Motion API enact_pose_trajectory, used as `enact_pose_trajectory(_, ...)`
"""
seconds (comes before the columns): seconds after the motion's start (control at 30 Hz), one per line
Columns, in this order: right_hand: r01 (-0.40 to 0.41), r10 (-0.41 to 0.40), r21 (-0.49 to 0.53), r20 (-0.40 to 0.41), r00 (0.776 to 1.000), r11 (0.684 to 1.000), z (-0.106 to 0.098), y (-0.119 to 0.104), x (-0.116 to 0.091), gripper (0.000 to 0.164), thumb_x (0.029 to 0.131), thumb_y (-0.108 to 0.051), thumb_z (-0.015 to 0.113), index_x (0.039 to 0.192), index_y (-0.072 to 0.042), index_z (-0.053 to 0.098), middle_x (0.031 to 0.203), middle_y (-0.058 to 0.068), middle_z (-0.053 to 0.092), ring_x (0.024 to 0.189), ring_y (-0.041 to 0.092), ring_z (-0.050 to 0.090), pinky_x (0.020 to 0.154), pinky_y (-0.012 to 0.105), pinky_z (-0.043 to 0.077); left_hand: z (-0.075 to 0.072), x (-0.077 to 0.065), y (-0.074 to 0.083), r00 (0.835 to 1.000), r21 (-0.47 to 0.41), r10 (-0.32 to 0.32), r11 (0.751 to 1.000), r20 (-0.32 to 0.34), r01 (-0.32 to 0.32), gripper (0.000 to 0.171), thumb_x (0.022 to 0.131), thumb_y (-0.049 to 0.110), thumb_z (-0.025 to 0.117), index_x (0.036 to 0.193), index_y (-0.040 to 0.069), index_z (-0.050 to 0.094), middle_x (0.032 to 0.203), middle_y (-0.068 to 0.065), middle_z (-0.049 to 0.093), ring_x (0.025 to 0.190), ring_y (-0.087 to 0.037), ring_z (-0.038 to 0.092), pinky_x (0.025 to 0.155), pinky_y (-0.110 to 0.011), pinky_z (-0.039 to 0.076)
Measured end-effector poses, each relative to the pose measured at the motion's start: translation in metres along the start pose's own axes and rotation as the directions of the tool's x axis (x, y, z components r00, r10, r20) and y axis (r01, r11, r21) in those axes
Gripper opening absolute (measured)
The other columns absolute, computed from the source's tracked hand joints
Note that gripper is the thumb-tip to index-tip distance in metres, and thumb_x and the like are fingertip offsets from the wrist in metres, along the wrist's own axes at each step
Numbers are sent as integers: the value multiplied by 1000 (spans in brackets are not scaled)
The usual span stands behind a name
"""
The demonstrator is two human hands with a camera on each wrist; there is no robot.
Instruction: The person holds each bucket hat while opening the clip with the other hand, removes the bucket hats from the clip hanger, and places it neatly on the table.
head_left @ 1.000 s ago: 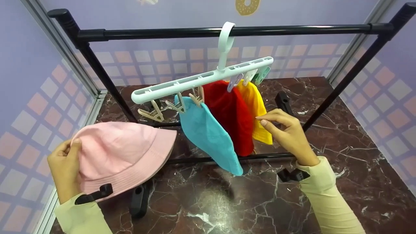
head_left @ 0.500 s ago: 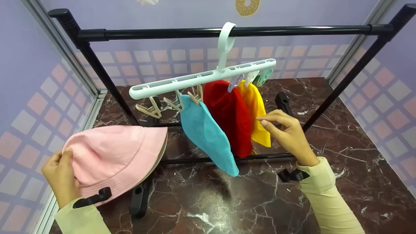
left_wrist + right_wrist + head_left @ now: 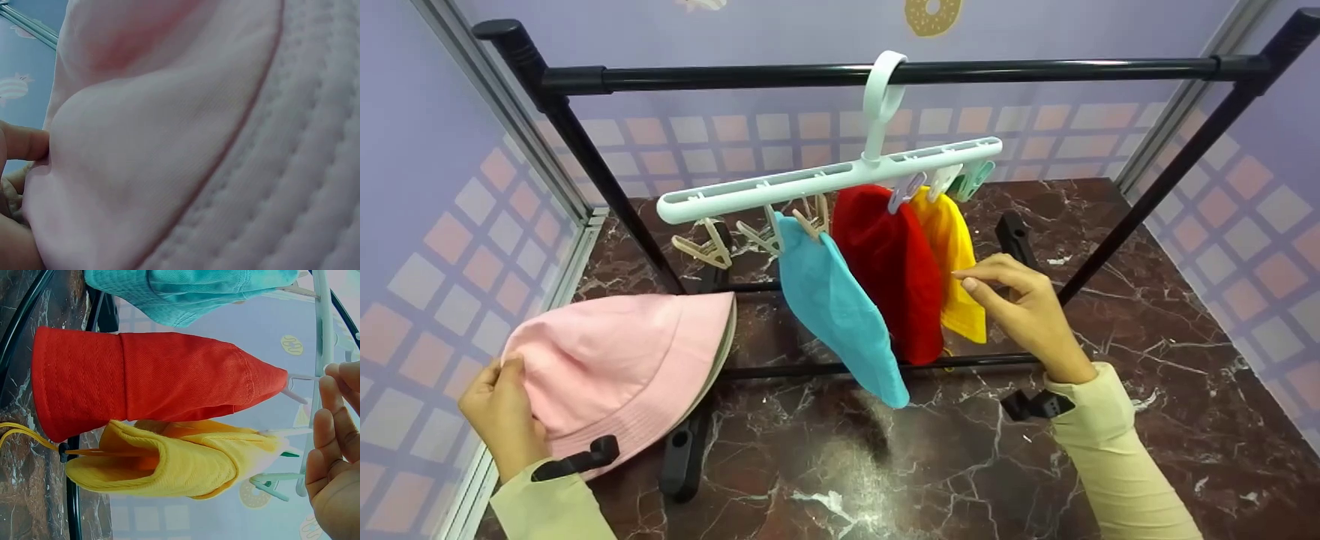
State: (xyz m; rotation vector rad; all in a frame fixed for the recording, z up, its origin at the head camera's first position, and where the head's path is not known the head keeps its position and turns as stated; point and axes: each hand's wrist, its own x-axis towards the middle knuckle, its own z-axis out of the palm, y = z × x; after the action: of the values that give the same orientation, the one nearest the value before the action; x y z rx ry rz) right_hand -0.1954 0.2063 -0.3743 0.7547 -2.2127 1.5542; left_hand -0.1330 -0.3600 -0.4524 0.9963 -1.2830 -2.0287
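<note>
At the lower left, my left hand (image 3: 502, 409) pinches the crown of a pink bucket hat (image 3: 615, 349), thumb in front. Its fabric fills most of the left wrist view, with stitching rows along the brim (image 3: 292, 169). My right hand (image 3: 1027, 311) hovers beside the yellow hat (image 3: 960, 255), fingers loosely bent and holding nothing. From a pale clip hanger (image 3: 825, 180) hang a light blue hat (image 3: 840, 315), a red hat (image 3: 892, 270) and the yellow hat. In the right wrist view, a yellow cord (image 3: 28, 430) trails from the yellow hat (image 3: 191, 464).
The hanger hooks over a black rack bar (image 3: 735, 77). Beige clips (image 3: 709, 247) dangle at its left end; a green clip (image 3: 976, 180) is at its right. Rack feet (image 3: 684, 457) stand on the dark marbled surface (image 3: 945, 465). Walls enclose both sides.
My left hand and the pink hat have moved left and slightly down. The hanger has turned a little, its left end rising and the hats shifting slightly. My right hand stays almost still.
</note>
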Motion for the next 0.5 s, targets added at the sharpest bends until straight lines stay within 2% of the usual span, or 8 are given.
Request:
enact_pose_trajectory(0.13,3,-3,4,8,1000,1000,1,1,0,17,88,6,62,100,2,74,95,5,68,85,10,58,71,17,47,-3,2,-3,999,-2,-21,1000,-25,21,11,87,5,67,78,8,73,83,4,61,81,-11,53,61,-17,49)
enact_pose_trajectory(0.23,8,-8,2,15,1000,1000,1,1,0,16,88,6,63,99,4,73,95,11,67,85,9,58,71,17,47,-5,4,-5,998,-1,-13,1000,-62,13,21,87,4,66,66,5,66,70,4,56,72,-10,50,56,-18,46)
enact_pose_trajectory(0.5,23,-22,-20,27,999,1000,2,2,0,15,89,3,63,100,2,73,96,10,68,87,11,59,74,17,47,-9,5,-8,992,-16,-8,1000,-124,6,37,88,0,60,52,4,48,53,3,44,58,-10,46,50,-19,43)
